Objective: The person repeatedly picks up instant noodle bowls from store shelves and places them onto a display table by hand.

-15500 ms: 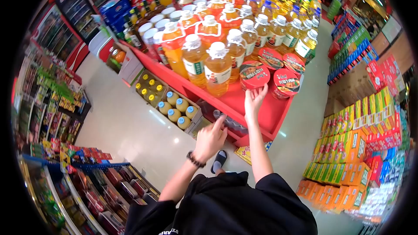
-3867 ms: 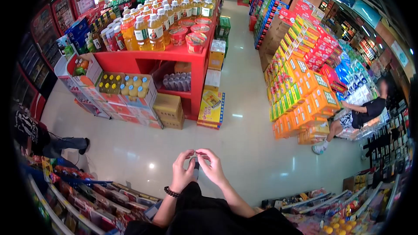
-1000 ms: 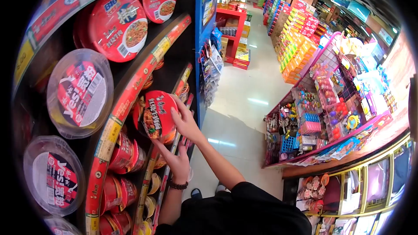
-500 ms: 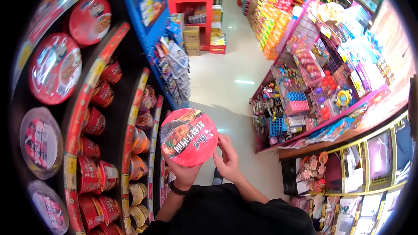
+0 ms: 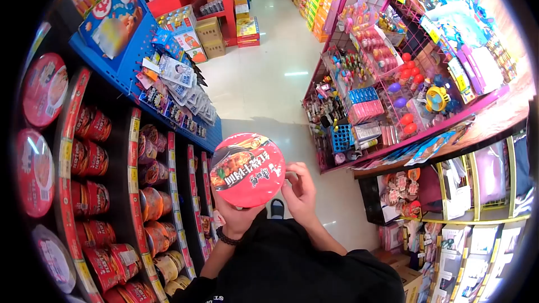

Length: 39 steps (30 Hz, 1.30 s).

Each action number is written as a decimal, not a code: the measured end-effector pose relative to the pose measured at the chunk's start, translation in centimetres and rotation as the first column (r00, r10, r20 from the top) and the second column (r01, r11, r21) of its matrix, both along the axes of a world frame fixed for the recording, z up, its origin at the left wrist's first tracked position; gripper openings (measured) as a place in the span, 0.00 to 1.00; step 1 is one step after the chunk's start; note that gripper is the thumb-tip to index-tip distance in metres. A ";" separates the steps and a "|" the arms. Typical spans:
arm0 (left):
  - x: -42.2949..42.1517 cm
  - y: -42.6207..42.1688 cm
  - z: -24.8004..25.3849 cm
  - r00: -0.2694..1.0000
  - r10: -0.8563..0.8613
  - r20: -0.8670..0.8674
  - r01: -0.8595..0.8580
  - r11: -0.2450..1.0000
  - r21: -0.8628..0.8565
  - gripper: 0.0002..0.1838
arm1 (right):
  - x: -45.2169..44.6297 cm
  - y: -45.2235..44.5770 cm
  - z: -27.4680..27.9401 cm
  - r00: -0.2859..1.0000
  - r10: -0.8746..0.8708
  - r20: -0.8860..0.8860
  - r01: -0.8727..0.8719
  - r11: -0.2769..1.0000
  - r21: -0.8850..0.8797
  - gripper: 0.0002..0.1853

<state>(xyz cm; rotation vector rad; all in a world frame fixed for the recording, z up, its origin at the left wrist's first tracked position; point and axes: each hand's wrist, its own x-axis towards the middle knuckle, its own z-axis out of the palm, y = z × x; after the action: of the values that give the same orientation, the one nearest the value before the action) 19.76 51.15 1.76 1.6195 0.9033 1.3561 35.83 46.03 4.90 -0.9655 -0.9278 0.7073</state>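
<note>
A round instant noodle bowl [image 5: 255, 185] with a red lid, a food picture and white lettering is in front of my body. My left hand [image 5: 240, 219] supports it from below and the near side, its fingers mostly hidden under the bowl; a dark beaded bracelet is on that wrist. At the bowl's right edge is my right hand [image 5: 301, 193], with half-curled fingers and the thumb apart from them. Its fingertips are right beside the rim; whether they touch it I cannot tell.
Shelves on my left hold red noodle bowls [image 5: 90, 199] and larger round tubs [image 5: 46, 90]. A blue rack [image 5: 112, 78] with hanging packets stands ahead left. On the right is a pink-framed toy rack [image 5: 359, 163]. Between them runs a pale floor aisle [image 5: 264, 90].
My view has shifted, so the blue rack and left shelves show more fully. The bowl stays in my left hand, turned slightly. My right-hand fingers have curled more and show beside the rim.
</note>
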 end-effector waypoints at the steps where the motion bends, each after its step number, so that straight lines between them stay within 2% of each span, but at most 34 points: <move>1: 0.4 0.8 -0.1 1.000 -0.023 -0.009 0.023 1.000 -0.014 0.56 | 0.5 0.8 -0.3 1.000 -0.010 -0.011 0.009 1.000 -0.011 0.20; 2: 0.9 1.8 -0.1 0.999 -0.048 -0.018 0.048 0.999 -0.025 0.56 | 1.1 1.7 -0.7 0.999 -0.008 -0.052 0.007 1.000 -0.014 0.18; 3: 1.6 3.0 -0.3 0.997 -0.057 0.046 0.060 0.995 -0.080 0.54 | 1.7 2.8 -1.2 0.996 -0.007 -0.090 0.005 1.000 -0.017 0.17; 5: 2.5 5.6 -0.5 0.998 -0.068 0.005 0.069 0.994 -0.086 0.50 | 2.9 5.2 -1.7 0.988 0.003 -0.154 -0.013 0.998 -0.062 0.14; 8: 4.2 10.4 -1.2 0.995 -0.080 0.050 0.086 0.989 -0.118 0.48 | 5.0 9.8 -2.3 0.976 0.100 -0.191 -0.121 0.988 -0.100 0.13; 11: 5.8 16.3 -1.3 0.995 -0.066 0.068 0.072 0.994 -0.079 0.47 | 7.0 15.7 -1.9 0.977 0.130 -0.168 -0.150 0.982 -0.112 0.10; 13: 6.7 20.9 -1.0 0.998 -0.056 0.033 0.057 0.998 -0.030 0.46 | 8.4 20.2 -1.3 0.984 0.160 -0.073 -0.167 0.981 -0.095 0.09; 18: 8.0 30.8 1.0 0.997 0.002 0.073 0.002 0.998 -0.056 0.46 | 10.0 31.5 0.9 0.975 0.218 0.044 -0.215 0.974 -0.072 0.06; 23: 9.8 38.5 0.4 0.995 0.059 0.085 -0.056 0.998 -0.039 0.44 | 10.3 39.8 2.1 0.992 0.087 0.092 -0.075 0.990 -0.122 0.07; 26: 11.4 42.1 1.9 0.987 0.050 0.150 -0.043 0.998 -0.048 0.44 | 11.1 43.7 1.3 0.998 0.036 0.047 -0.033 0.998 -0.062 0.07; 30: 14.0 46.9 2.5 0.997 0.057 0.054 -0.055 0.998 -0.032 0.45 | 13.6 48.5 0.1 0.999 0.038 0.034 -0.036 0.998 -0.060 0.07; 31: 14.6 48.4 1.9 0.996 0.084 -0.016 -0.084 0.996 0.026 0.45 | 14.3 50.0 -0.1 0.998 0.034 0.047 -0.031 0.997 -0.069 0.06; 34: 17.1 53.3 1.0 0.995 0.069 -0.077 -0.067 0.997 0.028 0.46 | 16.9 54.3 -1.1 0.998 0.050 -0.044 -0.055 0.993 -0.102 0.05; 38: 21.0 60.4 0.0 0.987 0.080 -0.142 -0.078 0.997 0.019 0.53 | 21.8 61.3 -3.4 0.993 0.072 -0.095 -0.086 0.984 -0.159 0.05; 39: 22.0 62.2 0.2 0.976 0.099 -0.195 -0.094 0.995 0.037 0.56 | 23.0 63.2 -3.3 0.985 0.068 -0.159 -0.095 0.981 -0.168 0.07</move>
<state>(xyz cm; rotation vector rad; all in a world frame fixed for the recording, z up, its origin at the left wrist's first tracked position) 41.77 113.39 2.00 1.7739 1.0969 1.2938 58.83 109.26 1.62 -1.0165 -0.7827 0.9321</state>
